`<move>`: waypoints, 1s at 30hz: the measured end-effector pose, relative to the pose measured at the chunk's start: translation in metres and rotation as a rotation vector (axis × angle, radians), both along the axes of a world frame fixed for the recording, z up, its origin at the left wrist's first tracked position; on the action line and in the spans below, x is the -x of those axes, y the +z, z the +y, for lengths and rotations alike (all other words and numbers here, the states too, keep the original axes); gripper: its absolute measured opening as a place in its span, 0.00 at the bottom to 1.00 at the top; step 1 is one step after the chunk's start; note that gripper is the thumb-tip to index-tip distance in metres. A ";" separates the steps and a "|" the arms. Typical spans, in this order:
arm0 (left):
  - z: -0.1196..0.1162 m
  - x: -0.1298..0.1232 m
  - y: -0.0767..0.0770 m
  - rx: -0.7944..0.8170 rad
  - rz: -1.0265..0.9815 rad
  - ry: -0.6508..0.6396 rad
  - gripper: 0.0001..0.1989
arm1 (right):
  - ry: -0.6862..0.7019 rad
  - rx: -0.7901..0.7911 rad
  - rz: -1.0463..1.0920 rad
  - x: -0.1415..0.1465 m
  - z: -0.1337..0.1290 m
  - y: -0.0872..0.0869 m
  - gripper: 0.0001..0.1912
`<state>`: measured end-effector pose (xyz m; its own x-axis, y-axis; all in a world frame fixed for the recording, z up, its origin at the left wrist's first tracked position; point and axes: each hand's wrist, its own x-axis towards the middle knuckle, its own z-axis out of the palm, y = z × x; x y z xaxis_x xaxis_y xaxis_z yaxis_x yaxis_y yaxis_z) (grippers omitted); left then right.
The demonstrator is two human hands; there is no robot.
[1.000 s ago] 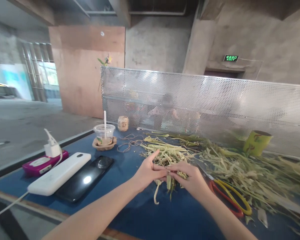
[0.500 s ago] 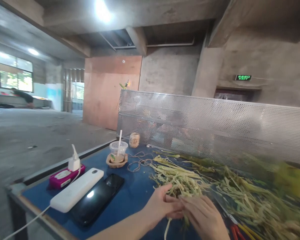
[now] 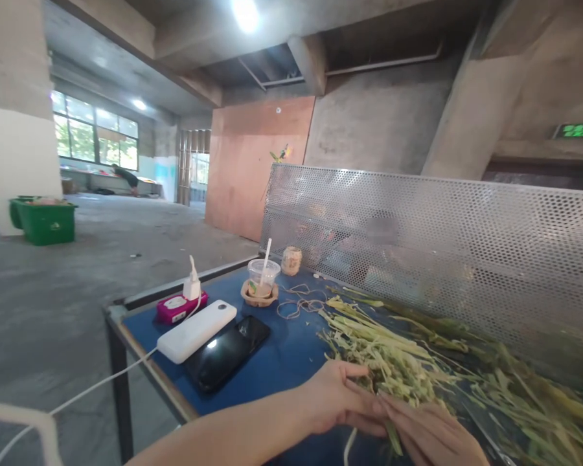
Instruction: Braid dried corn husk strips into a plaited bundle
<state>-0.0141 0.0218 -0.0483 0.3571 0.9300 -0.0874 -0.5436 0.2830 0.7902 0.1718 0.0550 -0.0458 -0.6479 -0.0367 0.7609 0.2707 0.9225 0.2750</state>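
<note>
- The left hand (image 3: 337, 398) and right hand (image 3: 427, 433) meet low in the view, fingers narrow and drawn together; between them they hold a short green strip (image 3: 394, 439), though the fingers hide the exact pinch.
- The strip's visible end pokes out below the joined fingertips, its long axis pointing toward the person and tilting slightly to the right. It lies at the fingertips of both hands, so neither is clearly nearer.
- A pale strand (image 3: 350, 446) hangs below the left hand's fingers, left of the strip.
- Just beyond both hands is a heap of pale plant strips (image 3: 393, 362), its longer strips running from far left to near right; the left thumb and the right hand's far edge overlap its near side.
- Looser, blurred leaves (image 3: 525, 395) spread to the right, on the right hand's side, with a dark blade (image 3: 488, 435) near that hand.
- Left of the heap, thin cord (image 3: 301, 304) lies in loops on the blue table (image 3: 284, 362).
- Farther left are a black phone (image 3: 228, 355), a white power bank (image 3: 197, 331) and a pink box (image 3: 168, 312).
- Beyond them stand a clear cup (image 3: 262, 272) in a brown holder (image 3: 260, 299) and a small woven jar (image 3: 291, 261), before a perforated panel (image 3: 432, 246).
</note>
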 end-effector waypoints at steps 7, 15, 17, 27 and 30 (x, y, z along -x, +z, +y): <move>-0.004 0.000 0.009 0.100 0.102 0.045 0.41 | -0.061 0.225 0.034 0.009 -0.019 0.018 0.10; -0.007 -0.003 0.013 0.024 0.132 0.080 0.52 | -0.111 0.488 0.159 0.010 -0.017 0.005 0.08; -0.007 -0.003 0.013 -0.071 0.173 0.100 0.53 | -0.126 0.497 0.169 0.009 -0.016 0.003 0.08; -0.007 -0.005 0.013 0.055 0.147 0.083 0.53 | -0.117 0.227 0.132 0.008 -0.019 0.009 0.10; -0.007 -0.004 0.014 0.074 0.131 0.060 0.51 | -0.102 0.276 0.162 0.009 -0.021 0.010 0.10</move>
